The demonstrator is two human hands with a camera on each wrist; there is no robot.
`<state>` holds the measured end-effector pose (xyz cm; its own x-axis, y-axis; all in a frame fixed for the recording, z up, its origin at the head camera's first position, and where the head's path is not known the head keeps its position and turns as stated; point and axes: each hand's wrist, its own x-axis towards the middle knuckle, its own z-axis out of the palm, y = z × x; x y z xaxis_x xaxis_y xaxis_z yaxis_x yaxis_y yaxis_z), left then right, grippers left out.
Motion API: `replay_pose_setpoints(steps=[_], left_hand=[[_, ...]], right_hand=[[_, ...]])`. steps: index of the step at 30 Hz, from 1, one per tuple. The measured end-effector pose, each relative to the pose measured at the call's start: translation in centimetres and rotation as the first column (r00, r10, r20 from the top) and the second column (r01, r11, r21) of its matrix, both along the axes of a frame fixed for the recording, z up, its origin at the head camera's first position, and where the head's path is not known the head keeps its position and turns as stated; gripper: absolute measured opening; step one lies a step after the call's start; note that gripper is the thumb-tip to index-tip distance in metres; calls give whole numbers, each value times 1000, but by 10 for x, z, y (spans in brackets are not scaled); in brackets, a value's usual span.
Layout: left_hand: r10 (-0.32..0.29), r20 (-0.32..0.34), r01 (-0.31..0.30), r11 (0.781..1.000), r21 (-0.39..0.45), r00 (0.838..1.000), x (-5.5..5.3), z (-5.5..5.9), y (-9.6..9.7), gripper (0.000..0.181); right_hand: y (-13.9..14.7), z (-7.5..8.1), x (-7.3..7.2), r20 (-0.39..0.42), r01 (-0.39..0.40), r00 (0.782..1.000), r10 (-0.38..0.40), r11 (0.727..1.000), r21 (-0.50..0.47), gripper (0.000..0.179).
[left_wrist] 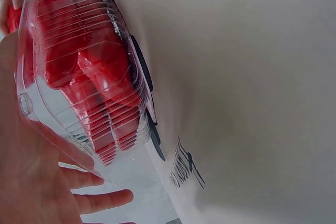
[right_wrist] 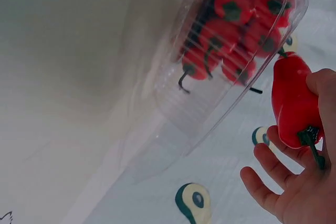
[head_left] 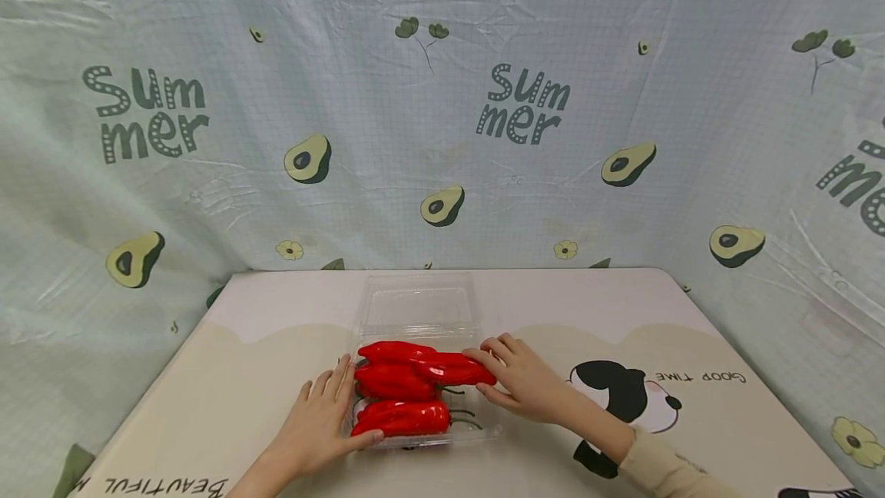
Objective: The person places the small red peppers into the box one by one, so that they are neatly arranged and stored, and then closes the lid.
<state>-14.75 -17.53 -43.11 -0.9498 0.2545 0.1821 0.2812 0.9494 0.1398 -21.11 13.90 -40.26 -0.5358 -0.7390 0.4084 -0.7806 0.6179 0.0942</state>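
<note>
— What is shown on the bench (head_left: 228, 375)?

— A clear box (head_left: 422, 375) is seen at the near middle of the bench, lid folded back toward the avocado-print cloth (head_left: 442, 98). Red peppers (head_left: 401, 402) are stacked inside, stems pointing to the right.

— And the hands?

— The box is steadied by the left hand (head_left: 319, 421), laid against its left wall with fingers nearly straight and the thumb at the front corner; the plastic is pressed rather than gripped. The topmost pepper (head_left: 452, 369) is held at its stem end by the right hand (head_left: 520, 384), fingers curled round it, as seen from the right wrist. This pepper is lying across the others, its right end above the box's right edge.

— Anything else?

— A cartoon cow (head_left: 622, 394) is printed on the bench, just right of the box.
</note>
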Motion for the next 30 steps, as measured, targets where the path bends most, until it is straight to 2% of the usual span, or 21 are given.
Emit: replay_pose_setpoints(steps=[7,13,22,30], left_hand=[[6,40,-7,1000,25,999,-1,0,0,104],[13,54,-14,999,32,998,-1,1,0,105],[3,27,-4,1000,14,1000,-1,0,0,104],[1,6,-1,1000,5,1000,-1,-1,-1,104]], right_hand=[[-10,-1,5,31,-48,998,47,999,16,44],[-18,-1,8,24,-84,996,84,996,18,45],[-32,1,14,-22,-152,988,152,988,23,44],[-43,2,16,-37,-149,988,151,988,45,42]])
